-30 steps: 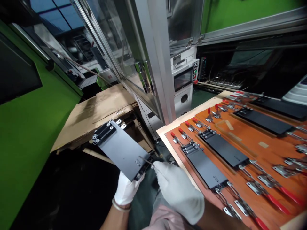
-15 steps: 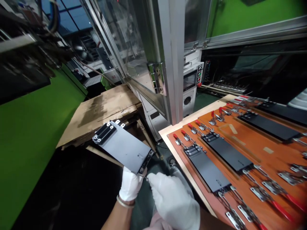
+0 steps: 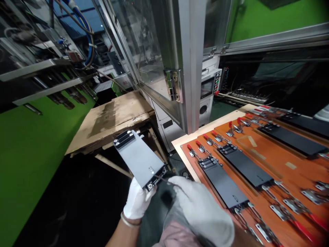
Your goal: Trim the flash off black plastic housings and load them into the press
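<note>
Your white-gloved left hand (image 3: 137, 202) grips near end of flat grey rectangular metal plate (image 3: 140, 158), long axis up-left away from you. Your gloved right hand (image 3: 203, 211) pinches thin metal pick (image 3: 164, 179), tip touching plate's near end.

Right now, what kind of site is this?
Likely a factory floor: an orange jig board with red-handled toggle clamps holding dark panels, a glazed aluminium machine enclosure, and gloved hands working one panel.

Head-worn view, forward-down, close over hands (image 3: 177, 202)
</note>
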A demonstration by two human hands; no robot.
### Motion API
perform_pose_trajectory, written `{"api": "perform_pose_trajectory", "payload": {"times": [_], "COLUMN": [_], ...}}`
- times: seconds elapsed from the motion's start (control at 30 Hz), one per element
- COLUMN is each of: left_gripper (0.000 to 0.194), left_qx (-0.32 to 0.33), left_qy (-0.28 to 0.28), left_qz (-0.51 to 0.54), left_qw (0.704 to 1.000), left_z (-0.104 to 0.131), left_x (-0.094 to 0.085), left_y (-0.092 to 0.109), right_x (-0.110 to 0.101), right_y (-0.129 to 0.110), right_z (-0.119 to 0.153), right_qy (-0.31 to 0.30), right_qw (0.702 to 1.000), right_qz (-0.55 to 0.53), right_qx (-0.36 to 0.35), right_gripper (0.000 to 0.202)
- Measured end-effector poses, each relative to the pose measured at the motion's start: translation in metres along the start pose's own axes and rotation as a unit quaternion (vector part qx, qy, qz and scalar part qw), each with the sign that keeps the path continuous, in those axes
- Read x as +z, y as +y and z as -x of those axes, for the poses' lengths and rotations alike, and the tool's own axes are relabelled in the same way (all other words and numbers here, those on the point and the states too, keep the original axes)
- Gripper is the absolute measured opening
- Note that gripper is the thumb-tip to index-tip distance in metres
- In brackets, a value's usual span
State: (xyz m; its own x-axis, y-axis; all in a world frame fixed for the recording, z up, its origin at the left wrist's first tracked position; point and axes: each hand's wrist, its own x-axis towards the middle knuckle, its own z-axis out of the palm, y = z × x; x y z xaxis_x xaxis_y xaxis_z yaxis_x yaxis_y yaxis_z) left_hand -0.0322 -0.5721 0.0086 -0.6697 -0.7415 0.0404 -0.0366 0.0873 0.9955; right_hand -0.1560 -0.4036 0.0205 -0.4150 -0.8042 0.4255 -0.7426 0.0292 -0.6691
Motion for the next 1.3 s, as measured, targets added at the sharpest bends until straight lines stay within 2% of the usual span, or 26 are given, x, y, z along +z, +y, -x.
{"api": "perform_pose_trajectory", "payload": {"times": [0.07, 0.13, 0.2, 0.27, 0.33, 0.43, 0.5, 0.57, 0.63, 0.73, 0.87, 1.0, 1.13, 1.3], "left_gripper": [0.020, 0.022, 0.022, 0.022, 0.022, 0.024, 0.028, 0.027, 0.025, 0.024, 0.025, 0.026, 0.023, 0.023], "left_qx": [-0.068, -0.108, -0.176, -0.236, -0.264, -0.283, -0.286, -0.266, -0.255, -0.256, -0.245, -0.278, -0.275, -0.283], "left_qy": [-0.036, -0.065, -0.105, -0.141, -0.157, -0.160, -0.155, -0.138, -0.134, -0.149, -0.137, -0.159, -0.159, -0.184], "left_qz": [0.096, 0.141, 0.223, 0.310, 0.363, 0.394, 0.390, 0.358, 0.330, 0.325, 0.288, 0.327, 0.321, 0.344], "left_qw": [0.992, 0.982, 0.953, 0.910, 0.880, 0.859, 0.862, 0.884, 0.899, 0.898, 0.916, 0.889, 0.892, 0.876], "left_z": [0.003, 0.004, 0.004, 0.003, 0.003, 0.004, 0.004, 0.004, 0.004, 0.004, 0.004, 0.003, 0.001, -0.002], "left_x": [-0.002, -0.001, 0.001, 0.003, 0.005, 0.005, 0.004, 0.003, 0.003, 0.004, 0.005, 0.006, 0.008, 0.011], "left_y": [0.003, 0.006, 0.009, 0.013, 0.015, 0.017, 0.018, 0.019, 0.018, 0.016, 0.015, 0.014, 0.010, 0.006], "right_x": [-0.017, -0.030, -0.038, -0.043, -0.046, -0.045, -0.043, -0.042, -0.041, -0.041, -0.042, -0.042, -0.040, -0.041], "right_y": [0.014, 0.025, 0.028, 0.027, 0.023, 0.020, 0.021, 0.022, 0.023, 0.023, 0.024, 0.027, 0.029, 0.031], "right_z": [-0.007, -0.014, -0.020, -0.026, -0.030, -0.031, -0.029, -0.028, -0.028, -0.031, -0.031, -0.030, -0.030, -0.030], "right_qy": [-0.033, -0.063, -0.096, -0.138, -0.169, -0.192, -0.214, -0.212, -0.175, -0.133, -0.164, -0.153, -0.176, -0.163], "right_qw": [0.999, 0.998, 0.995, 0.990, 0.982, 0.967, 0.958, 0.962, 0.974, 0.976, 0.967, 0.975, 0.972, 0.980], "right_qz": [-0.023, -0.031, -0.017, 0.013, 0.064, 0.132, 0.130, 0.099, 0.085, 0.127, 0.133, 0.115, 0.102, 0.087], "right_qx": [0.003, 0.003, -0.011, -0.037, -0.054, -0.103, -0.137, -0.140, -0.118, -0.113, -0.143, -0.112, -0.116, -0.071], "right_gripper": [0.035, 0.034, 0.033, 0.037, 0.037, 0.024, 0.017, 0.019, 0.024, 0.028, 0.020, 0.023, 0.025, 0.026]}}
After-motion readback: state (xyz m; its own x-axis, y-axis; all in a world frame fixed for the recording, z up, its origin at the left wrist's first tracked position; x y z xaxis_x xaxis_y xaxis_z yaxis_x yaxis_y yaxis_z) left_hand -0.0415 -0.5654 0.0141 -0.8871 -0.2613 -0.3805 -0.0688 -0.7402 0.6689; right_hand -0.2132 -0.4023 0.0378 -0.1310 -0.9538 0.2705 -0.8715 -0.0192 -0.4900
